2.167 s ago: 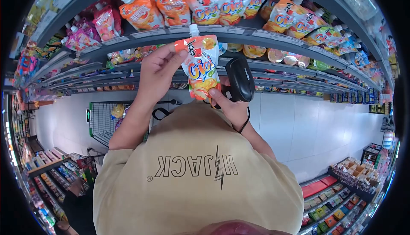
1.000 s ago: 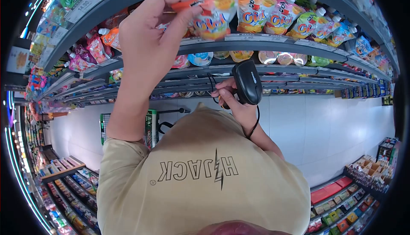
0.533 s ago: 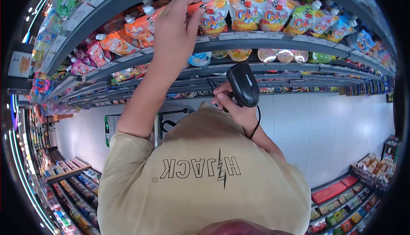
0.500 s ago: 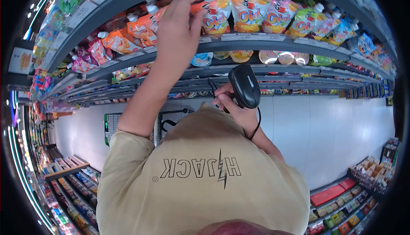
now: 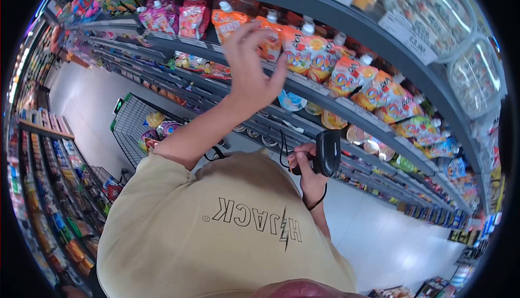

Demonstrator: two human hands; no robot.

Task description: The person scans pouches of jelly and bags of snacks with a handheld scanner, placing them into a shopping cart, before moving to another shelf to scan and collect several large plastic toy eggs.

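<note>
My left hand [image 5: 250, 70] is raised in front of a shelf of spouted pouches, its thumb apart from its curved fingers and nothing seen held. Its fingertips overlap an orange pouch [image 5: 271, 43] with a white cap; whether they touch it is unclear. Another orange pouch [image 5: 230, 22] stands just left of it, and pink pouches [image 5: 192, 19] stand farther left. To the right is a row of orange and pink pouches with colourful lettering [image 5: 346, 76]. Lower down, my right hand [image 5: 307, 171] is closed around a black handheld scanner [image 5: 327, 153] with a cable.
A green-edged shopping cart [image 5: 127, 130] with several packages stands at the left. Clear plastic tubs [image 5: 428, 14] sit on the upper shelf at the right. The shelf edge [image 5: 303, 81] with price labels runs diagonally below the pouches. More stocked shelves [image 5: 54, 190] line the left side.
The view has turned, so the shelf now slants down to the right and more of the cart shows. My left hand has shifted along the pouches and its fingers are spread more. The scanner remains in my right hand.
</note>
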